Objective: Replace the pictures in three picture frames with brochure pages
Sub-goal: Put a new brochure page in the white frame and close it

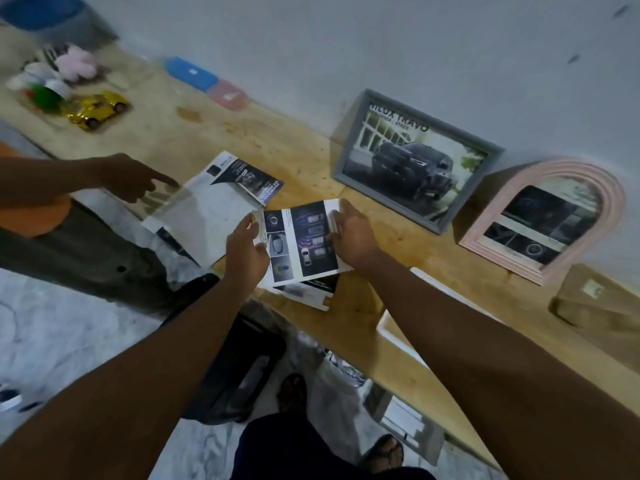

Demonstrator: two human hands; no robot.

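Note:
A brochure page (300,240) printed with car pictures is held over the table's front edge between both my hands. My left hand (246,251) grips its left side and my right hand (351,233) grips its right side. Under it lies another brochure sheet (311,292). More brochure pages (214,202) lie spread to the left. A grey frame (417,159) showing a dark truck leans on the wall. Beside it on the right leans a pink arched frame (543,220) holding dark car pictures. A white frame (398,336) lies flat near my right forearm.
Another person's hand (135,178) points at the spread pages from the left. A gold toy car (95,110), a blue box (190,73) and soft toys sit at the far left of the wooden table (277,140). A brown cardboard piece (595,299) lies at the right.

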